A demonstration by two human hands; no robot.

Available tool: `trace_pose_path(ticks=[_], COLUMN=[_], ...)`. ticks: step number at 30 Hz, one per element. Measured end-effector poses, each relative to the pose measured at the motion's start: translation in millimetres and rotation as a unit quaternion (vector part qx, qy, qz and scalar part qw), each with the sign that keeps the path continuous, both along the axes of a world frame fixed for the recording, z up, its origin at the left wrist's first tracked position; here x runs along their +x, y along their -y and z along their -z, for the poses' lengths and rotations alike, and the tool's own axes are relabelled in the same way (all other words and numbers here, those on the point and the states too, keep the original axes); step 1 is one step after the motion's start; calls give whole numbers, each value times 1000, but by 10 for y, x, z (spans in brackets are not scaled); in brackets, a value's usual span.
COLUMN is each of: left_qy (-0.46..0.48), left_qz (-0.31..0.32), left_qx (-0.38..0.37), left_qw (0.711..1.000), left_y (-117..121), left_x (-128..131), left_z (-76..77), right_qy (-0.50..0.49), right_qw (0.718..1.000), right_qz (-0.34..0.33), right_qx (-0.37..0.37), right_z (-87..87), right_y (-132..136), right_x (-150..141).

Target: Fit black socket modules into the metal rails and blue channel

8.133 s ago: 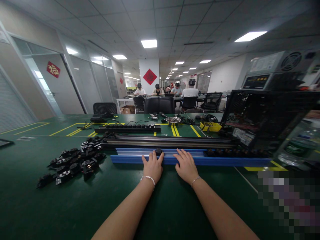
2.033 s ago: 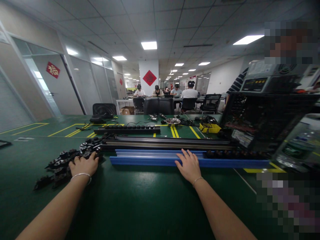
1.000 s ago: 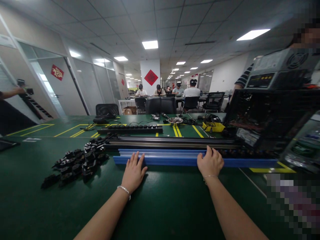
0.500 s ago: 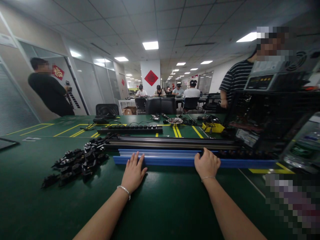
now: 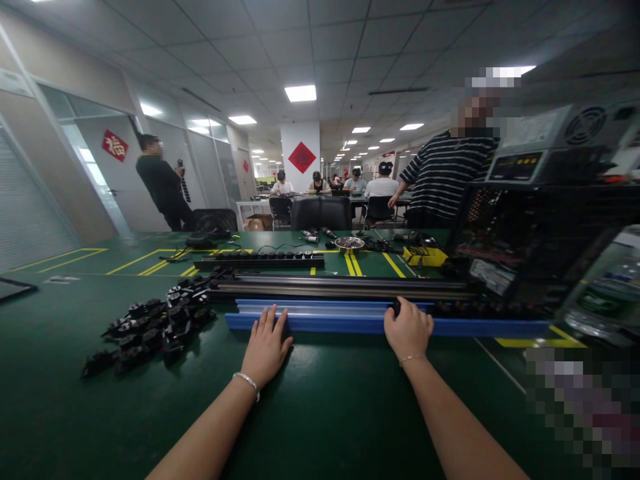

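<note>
A long blue channel rail [image 5: 333, 324] lies across the table in front of me. My left hand [image 5: 267, 343] rests flat against its left part, fingers spread. At the rail's middle right, my right hand [image 5: 409, 330] is closed with a small black part [image 5: 397, 307] showing between thumb and fingers; its exact kind is unclear. To the right of that hand, a row of dark parts [image 5: 480, 309] runs along the rail, too dim to make out singly. Loose black plastic parts [image 5: 155, 327] are heaped left of the rail.
Black rails [image 5: 345, 285] lie just behind the blue one. Farther back are a black strip [image 5: 260, 261], a metal bowl [image 5: 349, 244] and a yellow bin [image 5: 425, 256]. An open computer case [image 5: 545, 227] and a plastic bottle [image 5: 607, 293] stand at right. People are in the background.
My right hand has shifted slightly left along the rail, and the black part now shows at its fingers. My left hand stays put. Two people behind the table have moved toward the middle.
</note>
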State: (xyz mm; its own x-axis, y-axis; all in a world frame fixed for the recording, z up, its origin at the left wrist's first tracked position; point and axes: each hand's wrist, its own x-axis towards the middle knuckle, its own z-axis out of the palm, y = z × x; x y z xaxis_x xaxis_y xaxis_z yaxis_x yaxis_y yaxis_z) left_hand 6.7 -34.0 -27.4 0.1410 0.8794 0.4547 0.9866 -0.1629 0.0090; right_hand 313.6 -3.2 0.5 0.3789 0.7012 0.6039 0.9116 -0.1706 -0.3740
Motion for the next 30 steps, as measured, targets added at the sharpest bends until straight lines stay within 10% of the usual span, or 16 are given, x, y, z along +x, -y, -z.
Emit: trace_pose_path(ticks=[30], left_qy=[4], left_qz=[4], left_qx=[3], left_qw=[1000], left_y=[15], left_x=[-12], left_z=[-7], right_qy=[-31], right_qw=[996], right_qz=[-79], right_qx=[42], right_z=[82], right_y=[-23], right_x=[-91])
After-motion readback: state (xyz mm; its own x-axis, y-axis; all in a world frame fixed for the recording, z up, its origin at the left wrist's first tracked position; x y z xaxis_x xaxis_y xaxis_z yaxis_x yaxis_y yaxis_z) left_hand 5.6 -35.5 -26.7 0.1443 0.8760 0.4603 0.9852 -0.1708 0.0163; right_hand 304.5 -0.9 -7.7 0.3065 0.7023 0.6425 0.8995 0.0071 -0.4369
